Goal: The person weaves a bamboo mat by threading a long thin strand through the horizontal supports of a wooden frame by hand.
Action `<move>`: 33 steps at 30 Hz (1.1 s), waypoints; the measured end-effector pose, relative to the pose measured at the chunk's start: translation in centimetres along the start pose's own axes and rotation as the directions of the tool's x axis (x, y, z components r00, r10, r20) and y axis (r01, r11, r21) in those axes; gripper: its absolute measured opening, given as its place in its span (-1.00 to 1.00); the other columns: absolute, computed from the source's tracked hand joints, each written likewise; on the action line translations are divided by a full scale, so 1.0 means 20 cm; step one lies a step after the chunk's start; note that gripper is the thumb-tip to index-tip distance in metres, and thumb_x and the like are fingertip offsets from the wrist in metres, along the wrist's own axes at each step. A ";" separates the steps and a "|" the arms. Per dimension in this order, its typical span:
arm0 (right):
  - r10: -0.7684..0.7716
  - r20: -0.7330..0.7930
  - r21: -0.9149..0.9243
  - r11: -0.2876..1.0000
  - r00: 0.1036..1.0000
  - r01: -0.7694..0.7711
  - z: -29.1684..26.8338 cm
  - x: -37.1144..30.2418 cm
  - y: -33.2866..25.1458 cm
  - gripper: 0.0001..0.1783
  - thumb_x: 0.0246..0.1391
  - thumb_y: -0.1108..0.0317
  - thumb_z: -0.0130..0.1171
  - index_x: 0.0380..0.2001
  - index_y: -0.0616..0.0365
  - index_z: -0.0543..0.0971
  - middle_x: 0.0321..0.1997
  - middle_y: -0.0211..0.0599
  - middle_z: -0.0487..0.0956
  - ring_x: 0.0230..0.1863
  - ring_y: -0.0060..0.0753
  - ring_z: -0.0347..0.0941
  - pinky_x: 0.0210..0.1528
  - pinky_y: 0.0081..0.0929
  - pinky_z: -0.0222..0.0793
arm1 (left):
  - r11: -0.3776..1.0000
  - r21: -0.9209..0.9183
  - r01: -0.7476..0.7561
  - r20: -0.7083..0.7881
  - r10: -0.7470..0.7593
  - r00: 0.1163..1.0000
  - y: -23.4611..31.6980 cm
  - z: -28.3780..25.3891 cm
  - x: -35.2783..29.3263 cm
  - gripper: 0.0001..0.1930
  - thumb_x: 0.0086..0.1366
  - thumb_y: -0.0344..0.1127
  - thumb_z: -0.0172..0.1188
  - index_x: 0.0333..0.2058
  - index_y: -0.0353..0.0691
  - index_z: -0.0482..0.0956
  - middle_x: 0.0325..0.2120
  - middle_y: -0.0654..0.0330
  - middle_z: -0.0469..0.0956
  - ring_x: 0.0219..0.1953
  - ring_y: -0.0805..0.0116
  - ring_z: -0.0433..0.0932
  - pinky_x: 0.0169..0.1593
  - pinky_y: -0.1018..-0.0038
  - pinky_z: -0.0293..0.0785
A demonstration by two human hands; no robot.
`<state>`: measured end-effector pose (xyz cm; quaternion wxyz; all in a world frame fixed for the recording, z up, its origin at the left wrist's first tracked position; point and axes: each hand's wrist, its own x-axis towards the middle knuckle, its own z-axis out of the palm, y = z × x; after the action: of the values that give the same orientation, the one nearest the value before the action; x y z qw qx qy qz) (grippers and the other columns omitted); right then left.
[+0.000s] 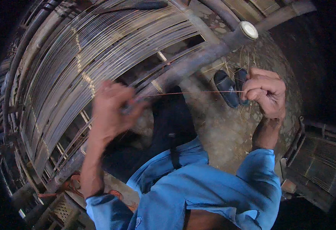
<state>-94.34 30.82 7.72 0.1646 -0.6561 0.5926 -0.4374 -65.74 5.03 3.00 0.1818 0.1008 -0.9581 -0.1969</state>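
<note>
A thin reddish string [191, 92] runs taut and nearly level between my two hands. On the right, my right hand [266, 94] is closed in a fist, with the string's end pinched at the thumb and forefinger. My left hand [113, 109] is raised over the edge of the slatted bamboo bench [129, 42]. Motion blurs its fingers, but they are bent around the string's other end. Some fingers of the left hand stand a little apart. A small reddish and bluish spot shows at its fingertips, too blurred to name.
A thick bamboo pole [198, 65] edges the bench, with a round pale lid-like thing [249, 30] near its end. A dark-handled tool [150, 5] lies on the far slats. Dark sandals [226, 89] rest on the dirt floor. Orange-red cord [75, 184] lies lower left; a low slatted seat [317, 163] stands right.
</note>
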 end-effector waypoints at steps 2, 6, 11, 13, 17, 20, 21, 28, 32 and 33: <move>0.037 -0.022 0.054 0.998 0.999 -0.036 -0.03 -0.08 0.07 -0.82 0.19 0.34 0.25 -0.44 0.21 0.66 -0.47 -0.34 0.60 -0.52 -0.45 0.42 -0.48 -0.44 0.25 | 0.948 0.304 0.091 -0.080 -0.070 0.994 -0.09 -0.19 -0.18 -0.66 0.05 -0.31 0.47 -0.67 -0.16 0.41 -0.71 0.21 0.35 -0.56 0.15 0.37 -0.06 0.23 0.32; 0.183 -0.044 0.061 0.982 0.982 -0.180 0.01 -0.13 0.21 -0.74 0.25 0.30 0.19 -0.47 0.23 0.64 -0.44 -0.34 0.62 -0.44 -0.48 0.46 -0.38 -0.47 0.33 | 0.671 0.658 0.342 -0.321 -0.161 0.933 -0.21 -0.65 -0.75 -0.77 0.16 -0.34 0.43 -0.55 -0.18 0.53 -0.64 0.20 0.49 -0.55 0.21 0.47 0.02 0.28 0.37; 0.402 0.191 0.066 0.905 0.896 -0.420 0.14 -0.23 0.44 -0.71 0.25 0.25 0.21 -0.43 0.26 0.63 -0.40 -0.31 0.63 -0.34 -0.40 0.53 -0.24 -0.42 0.40 | 0.380 0.393 0.837 -0.634 -0.547 0.546 -0.31 -1.13 -1.78 -0.84 0.17 -0.33 0.43 -0.40 -0.22 0.61 -0.53 0.17 0.58 -0.45 0.23 0.57 -0.01 0.32 0.44; 0.469 0.316 0.062 0.857 0.825 -0.511 0.22 -0.29 0.51 -0.71 0.25 0.23 0.22 -0.41 0.26 0.64 -0.39 -0.30 0.64 -0.31 -0.37 0.56 -0.19 -0.39 0.43 | 0.228 0.332 0.915 -0.601 -0.696 0.392 -0.30 -1.20 -2.09 -0.83 0.19 -0.32 0.41 -0.35 -0.24 0.61 -0.48 0.16 0.59 -0.41 0.26 0.58 -0.01 0.33 0.46; 0.503 0.476 -0.020 0.826 0.721 -0.563 0.42 -0.40 0.66 -0.75 0.15 0.27 0.32 -0.39 0.28 0.65 -0.36 -0.23 0.64 -0.29 -0.29 0.54 -0.16 -0.34 0.42 | -0.160 0.404 0.901 -0.408 -0.913 0.021 -0.24 -1.26 -2.56 -0.80 0.23 -0.32 0.38 -0.26 -0.28 0.61 -0.38 0.15 0.63 -0.33 0.31 0.61 -0.02 0.36 0.50; 0.495 0.454 -0.039 0.842 0.741 -0.538 0.51 -0.38 0.68 -0.76 0.11 0.27 0.38 -0.35 0.26 0.65 -0.36 -0.26 0.63 -0.27 -0.35 0.53 -0.15 -0.37 0.42 | -0.209 0.614 0.761 -0.176 -0.976 -0.127 -0.24 -1.22 -2.54 -0.77 0.25 -0.32 0.36 -0.19 -0.31 0.61 -0.31 0.14 0.66 -0.27 0.35 0.63 -0.03 0.39 0.53; 0.481 0.415 0.002 0.849 0.773 -0.529 0.53 -0.37 0.67 -0.74 0.09 0.25 0.40 -0.34 0.25 0.65 -0.38 -0.29 0.61 -0.27 -0.40 0.52 -0.16 -0.38 0.41 | -0.092 0.620 0.779 -0.073 -0.996 -0.059 -0.27 -1.18 -2.45 -0.76 0.26 -0.32 0.35 -0.17 -0.32 0.61 -0.28 0.14 0.67 -0.25 0.36 0.63 -0.03 0.39 0.54; 0.451 -0.581 -0.131 0.769 0.677 -0.625 0.83 -0.23 0.82 -0.43 -0.02 0.14 0.53 -0.15 0.17 0.38 -0.24 -0.40 0.42 -0.15 -0.48 0.39 -0.09 -0.49 0.35 | 0.663 -0.065 0.746 -0.034 -0.748 0.663 -0.19 -0.04 -0.57 -0.72 0.20 -0.27 0.44 -0.49 -0.35 0.59 -0.59 0.19 0.58 -0.52 0.47 0.50 -0.41 0.44 0.43; 0.741 -0.405 0.591 0.659 0.536 -0.465 1.09 -0.13 0.82 -0.24 -0.01 0.11 0.54 0.05 0.15 0.26 -0.05 -0.09 0.46 -0.19 -0.42 0.44 -0.15 -0.44 0.43 | 0.888 0.085 0.452 -0.192 -0.431 0.882 -0.15 0.54 0.04 -0.60 0.13 -0.03 0.45 -0.51 -0.26 0.56 -0.54 0.05 0.52 -0.45 0.01 0.53 -0.37 0.18 0.45; 0.771 -0.369 0.645 0.614 0.518 -0.455 1.13 -0.13 0.78 -0.21 0.00 0.12 0.53 0.09 0.13 0.22 -0.05 -0.07 0.49 -0.24 -0.41 0.46 -0.22 -0.44 0.46 | 0.910 0.116 0.399 -0.217 -0.368 0.904 -0.15 0.64 0.13 -0.63 0.15 -0.05 0.42 -0.49 -0.26 0.56 -0.47 0.02 0.55 -0.39 -0.02 0.55 -0.32 0.13 0.48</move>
<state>-86.72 22.52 -17.40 0.2636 -0.1493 0.6839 -0.6638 -72.68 6.05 -8.33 0.2217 0.3202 -0.9101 -0.1418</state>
